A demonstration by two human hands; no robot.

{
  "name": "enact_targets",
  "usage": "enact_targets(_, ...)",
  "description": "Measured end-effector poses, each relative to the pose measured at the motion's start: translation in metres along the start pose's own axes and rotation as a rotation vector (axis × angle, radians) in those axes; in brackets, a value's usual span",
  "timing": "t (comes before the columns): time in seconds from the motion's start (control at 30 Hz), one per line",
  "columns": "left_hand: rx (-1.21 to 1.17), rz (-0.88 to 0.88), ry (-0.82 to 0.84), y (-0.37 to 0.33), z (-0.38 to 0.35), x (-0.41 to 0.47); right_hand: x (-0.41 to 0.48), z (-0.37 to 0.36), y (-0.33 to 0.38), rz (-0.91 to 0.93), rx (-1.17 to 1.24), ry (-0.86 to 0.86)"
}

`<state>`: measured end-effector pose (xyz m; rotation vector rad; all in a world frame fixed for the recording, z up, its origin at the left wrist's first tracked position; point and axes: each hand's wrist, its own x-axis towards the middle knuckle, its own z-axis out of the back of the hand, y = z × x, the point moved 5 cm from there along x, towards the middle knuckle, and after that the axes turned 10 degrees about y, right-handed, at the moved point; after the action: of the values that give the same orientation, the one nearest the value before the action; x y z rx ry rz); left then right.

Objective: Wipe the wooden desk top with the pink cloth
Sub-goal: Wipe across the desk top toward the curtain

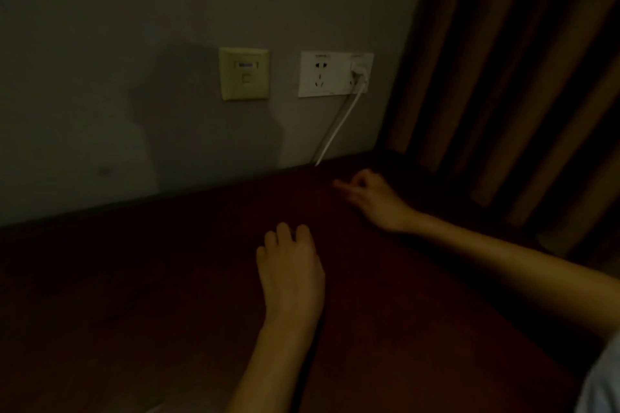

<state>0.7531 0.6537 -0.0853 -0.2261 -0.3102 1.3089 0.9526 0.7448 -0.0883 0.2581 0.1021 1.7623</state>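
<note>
No pink cloth can be made out on the dark worktop. The left grip, laid mid-worktop, is relaxed, with nothing seen in it. The right grip, near the back right corner, is blurred; whether anything is held cannot be told. The white cable at the back edge could be snagged by a sweep there.

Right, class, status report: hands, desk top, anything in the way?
Left hand on the desk top, fingers bent, grip unclear. Right hand near back edge, blurred. No pink cloth in sight. White cable by the wall.
</note>
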Motion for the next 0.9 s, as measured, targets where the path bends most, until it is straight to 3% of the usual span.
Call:
enact_targets(0.03, 0.001, -0.006, -0.004, 0.000, 0.000, 0.001, -0.003, 0.013, -0.044, -0.190, 0.071, -0.086)
enact_targets(0.1, 0.002, -0.012, -0.014, 0.000, -0.001, 0.004, -0.013, 0.030, -0.114, -0.605, 0.057, -0.061)
enact_targets(0.2, 0.020, -0.015, -0.006, 0.001, -0.005, 0.006, -0.016, 0.036, -0.141, -0.918, -0.070, 0.058)
enact_targets(0.3, 0.017, -0.012, -0.024, 0.003, -0.005, 0.007, 0.002, 0.021, -0.106, -0.817, -0.112, 0.049)
enact_targets(0.47, -0.038, 0.046, -0.061, 0.011, 0.000, 0.006, -0.014, -0.016, 0.056, -0.161, -0.183, 0.087)
enact_targets(0.57, -0.077, 0.084, -0.095, 0.019, 0.009, -0.002, -0.072, -0.023, 0.106, 0.082, -0.138, 0.085)
enact_targets(0.67, -0.031, -0.034, -0.077, 0.022, 0.020, -0.018, -0.115, 0.003, 0.043, -0.058, -0.170, -0.014)
enact_targets(0.73, 0.001, -0.064, -0.048, 0.035, 0.027, -0.035, -0.137, 0.023, -0.035, -0.363, -0.223, -0.017)
enact_targets(0.83, 0.032, -0.037, -0.074, 0.059, 0.037, -0.063, -0.166, 0.053, -0.116, -0.827, -0.112, -0.060)
enact_targets(0.9, 0.026, -0.025, -0.109, 0.062, 0.040, -0.078, -0.158, 0.055, -0.116, -0.940, -0.091, -0.071)
